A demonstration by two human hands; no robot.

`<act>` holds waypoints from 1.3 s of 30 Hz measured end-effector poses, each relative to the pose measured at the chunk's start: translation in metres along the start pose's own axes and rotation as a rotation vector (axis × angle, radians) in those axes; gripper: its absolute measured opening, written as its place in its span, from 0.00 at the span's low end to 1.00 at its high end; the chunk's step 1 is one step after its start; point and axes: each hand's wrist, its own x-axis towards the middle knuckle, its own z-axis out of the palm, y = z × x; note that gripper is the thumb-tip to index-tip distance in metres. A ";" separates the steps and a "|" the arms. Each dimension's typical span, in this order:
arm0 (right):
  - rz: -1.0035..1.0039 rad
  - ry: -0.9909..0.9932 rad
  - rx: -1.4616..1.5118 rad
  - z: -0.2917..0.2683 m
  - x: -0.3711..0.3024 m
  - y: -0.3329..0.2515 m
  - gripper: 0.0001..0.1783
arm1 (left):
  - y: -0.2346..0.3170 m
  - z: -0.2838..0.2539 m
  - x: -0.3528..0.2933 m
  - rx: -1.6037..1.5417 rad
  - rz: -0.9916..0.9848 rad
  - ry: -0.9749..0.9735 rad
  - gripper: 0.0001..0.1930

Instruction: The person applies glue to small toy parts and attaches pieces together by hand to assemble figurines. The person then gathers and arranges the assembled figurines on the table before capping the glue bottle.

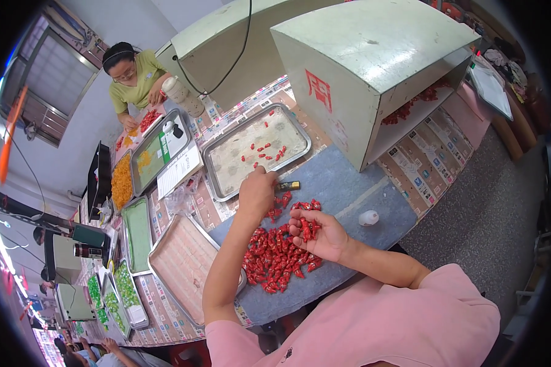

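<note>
My right hand lies palm up over a grey-blue mat, cupping several red wrapped candies. A heap of the same red candies lies on the mat just to its left. My left hand reaches forward, fingers closed at the near rim of a metal tray that has a few red candies scattered in it. A small black and yellow object lies beside that hand. What the left fingers grip is hidden.
An empty metal tray sits left of the heap. A small white cap-like object rests on the mat. A pale green shelf box stands ahead on the right. A person in a green shirt works at the far end among trays of orange, green and red sweets.
</note>
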 end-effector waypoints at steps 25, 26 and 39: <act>-0.021 -0.050 0.006 -0.005 -0.002 0.002 0.11 | 0.067 -0.026 -0.105 -0.590 0.278 0.339 0.12; -0.013 -0.034 0.017 -0.006 -0.004 -0.001 0.10 | 0.063 -0.028 -0.103 -0.628 0.220 0.411 0.11; 0.029 0.067 0.059 -0.011 -0.023 -0.003 0.09 | 0.013 -0.004 -0.055 -0.261 0.202 0.229 0.18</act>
